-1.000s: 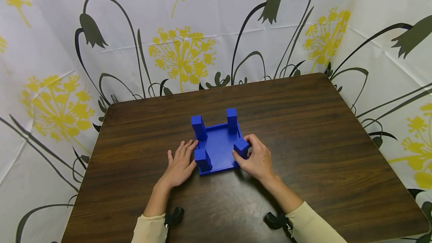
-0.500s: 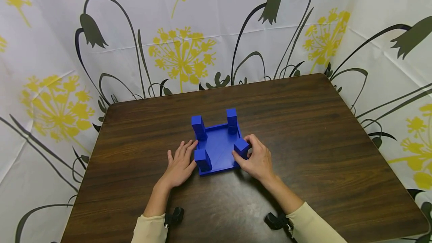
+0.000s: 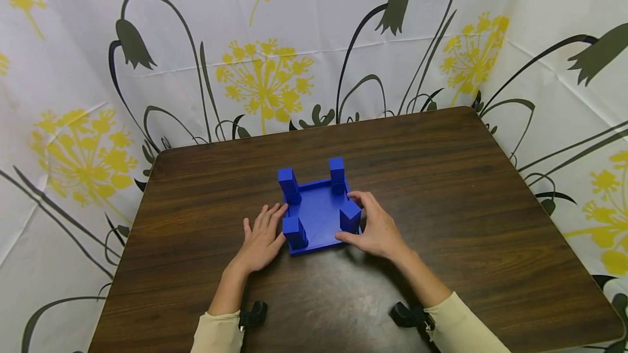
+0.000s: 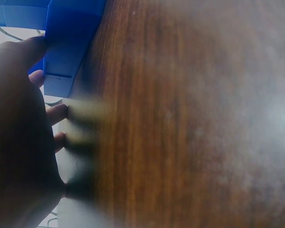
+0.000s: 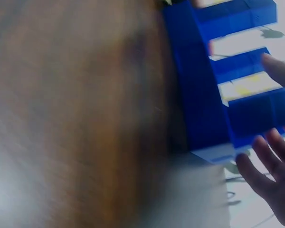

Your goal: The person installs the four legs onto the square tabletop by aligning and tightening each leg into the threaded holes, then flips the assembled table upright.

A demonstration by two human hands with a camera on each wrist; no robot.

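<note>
A blue square tray-like base (image 3: 319,211) lies on the table, an upright rectangular post at each corner. My left hand (image 3: 260,241) rests beside its left edge with fingers extended, thumb and index fingertip at the near-left post (image 3: 295,233) and the edge. My right hand (image 3: 380,230) is spread around the near-right post (image 3: 350,217), thumb in front and fingers behind. In the right wrist view, a gap shows between the thumb and that post (image 5: 256,114), and the fingertips are close to the base's side wall (image 5: 199,85).
The dark wood-grain table (image 3: 466,206) extends around the base on all sides. Behind it hangs a white curtain (image 3: 304,15) with yellow and grey-green flowers. A black wrist camera (image 3: 253,314) is strapped at the left sleeve and another (image 3: 409,316) at the right sleeve.
My right hand has loosened from the near-right post; its fingers have spread apart and the wrist has shifted slightly right. The left hand and the base have stayed put.
</note>
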